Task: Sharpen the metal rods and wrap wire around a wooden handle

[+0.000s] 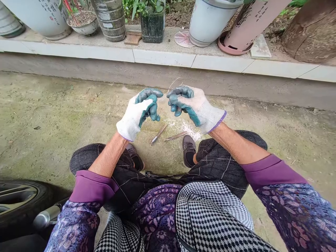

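Observation:
Both hands wear white knit gloves with teal coated fingers and hang above the concrete floor, a small gap apart. Between them runs a thin pale wire or string [172, 84], looping up over the right fingertips. My left hand [143, 106] has its thumb and forefinger pinched at one end of it. Opposite, my right hand [190, 103] pinches the other end between thumb and fingers. Whether it is metal or thread I cannot tell. Below the hands, two thin brown sticks [159, 134] [175, 136] lie on the floor beside scattered white crumbs [187, 129].
A tiled ledge [162, 57] runs across the back, carrying a white pot [207, 24], a pink planter [249, 26], a cut plastic bottle [109, 19] and a tree stump [312, 33]. A wheel [18, 197] stands at the lower left. My knees frame the floor space.

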{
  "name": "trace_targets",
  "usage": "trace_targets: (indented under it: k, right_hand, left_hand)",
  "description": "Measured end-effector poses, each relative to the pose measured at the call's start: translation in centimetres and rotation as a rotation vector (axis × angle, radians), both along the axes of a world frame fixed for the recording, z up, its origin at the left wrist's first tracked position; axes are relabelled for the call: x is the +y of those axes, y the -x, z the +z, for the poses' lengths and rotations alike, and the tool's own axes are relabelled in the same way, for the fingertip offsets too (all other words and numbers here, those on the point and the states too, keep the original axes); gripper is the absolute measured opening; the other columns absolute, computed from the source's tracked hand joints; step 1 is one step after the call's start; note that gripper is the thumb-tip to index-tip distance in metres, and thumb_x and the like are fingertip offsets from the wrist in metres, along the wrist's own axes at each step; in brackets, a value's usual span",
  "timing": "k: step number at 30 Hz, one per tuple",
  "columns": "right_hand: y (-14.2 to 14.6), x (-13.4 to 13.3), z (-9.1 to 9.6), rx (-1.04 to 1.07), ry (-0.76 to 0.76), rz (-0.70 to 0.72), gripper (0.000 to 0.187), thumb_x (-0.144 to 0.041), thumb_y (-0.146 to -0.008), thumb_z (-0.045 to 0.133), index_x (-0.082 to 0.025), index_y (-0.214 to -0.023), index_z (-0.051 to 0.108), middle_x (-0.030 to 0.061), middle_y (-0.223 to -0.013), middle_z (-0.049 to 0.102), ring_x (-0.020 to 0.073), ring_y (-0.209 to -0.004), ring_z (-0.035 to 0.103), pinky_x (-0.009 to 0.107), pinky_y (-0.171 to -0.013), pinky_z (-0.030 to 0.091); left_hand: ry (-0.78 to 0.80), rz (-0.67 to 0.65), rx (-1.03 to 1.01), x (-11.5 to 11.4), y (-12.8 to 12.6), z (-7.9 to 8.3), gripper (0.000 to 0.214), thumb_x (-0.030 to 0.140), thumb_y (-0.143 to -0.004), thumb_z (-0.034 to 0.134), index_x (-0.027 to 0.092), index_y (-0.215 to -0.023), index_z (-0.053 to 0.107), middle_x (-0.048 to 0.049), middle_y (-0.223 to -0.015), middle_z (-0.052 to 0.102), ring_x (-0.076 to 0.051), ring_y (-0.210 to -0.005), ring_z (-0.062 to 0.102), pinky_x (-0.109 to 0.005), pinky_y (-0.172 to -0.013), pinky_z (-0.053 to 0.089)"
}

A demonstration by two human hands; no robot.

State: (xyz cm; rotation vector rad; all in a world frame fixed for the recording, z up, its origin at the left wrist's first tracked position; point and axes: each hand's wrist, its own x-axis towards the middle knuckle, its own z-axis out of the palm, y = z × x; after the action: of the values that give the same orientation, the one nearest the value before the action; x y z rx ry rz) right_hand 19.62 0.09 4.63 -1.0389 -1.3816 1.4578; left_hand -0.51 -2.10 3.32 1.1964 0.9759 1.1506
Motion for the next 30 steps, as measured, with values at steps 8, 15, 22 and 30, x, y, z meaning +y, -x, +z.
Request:
trace_targets:
  k: [8, 15, 22, 30]
  right_hand:
    - [0.6, -0.2, -0.1, -0.025, 0.082, 0.03, 0.047, -0.055, -0.062, 0.093, -0.018, -0.077, 0.067, 0.0002, -0.063, 0.066, 0.0101, -0.051, 0.059, 0.022, -0.043, 0.051]
    - [1.0, -1.0, -0.2, -0.019, -0.012, -0.048, 0.035, -0.047, -0.068, 0.088, -0.02, -0.076, 0.067, 0.0022, -0.071, 0.067, 0.0123, -0.06, 0.059, 0.027, -0.052, 0.054]
    - [1.0, -0.9, -0.5, -0.041, -0.013, 0.009, 0.03, -0.039, -0.067, 0.085, -0.018, -0.079, 0.068, 0.0, -0.069, 0.064, 0.0099, -0.055, 0.055, 0.025, -0.049, 0.05]
    - [0.7, -0.8, -0.8, -0.037, 0.011, -0.002, 0.029, -0.039, -0.068, 0.085, -0.017, -0.077, 0.067, -0.0009, -0.066, 0.062, 0.0094, -0.054, 0.055, 0.024, -0.047, 0.049]
  left_hand:
    - [-0.028, -0.003, 0.118, -0.5, -0.8, 0.5, 0.029, 0.04, -0.082, 0.075, 0.021, -0.103, 0.071, 0.0038, -0.061, 0.056, -0.013, -0.052, 0.058, -0.028, -0.056, 0.054]
    - [0.011, 0.068, 0.087, -0.5, -1.1, 0.3, 0.031, 0.043, -0.085, 0.07, 0.02, -0.107, 0.068, 0.0054, -0.062, 0.055, -0.011, -0.051, 0.058, -0.026, -0.056, 0.055]
    - [0.019, 0.035, 0.202, -0.3, -1.0, 0.2, 0.015, 0.029, -0.08, 0.073, 0.017, -0.081, 0.065, 0.0024, -0.057, 0.058, -0.011, -0.049, 0.06, -0.024, -0.052, 0.051]
    - [-0.022, 0.061, 0.211, -0.4, -1.2, 0.1, 0.015, 0.028, -0.076, 0.073, 0.018, -0.082, 0.065, 0.0015, -0.064, 0.063, -0.01, -0.05, 0.058, -0.023, -0.049, 0.049]
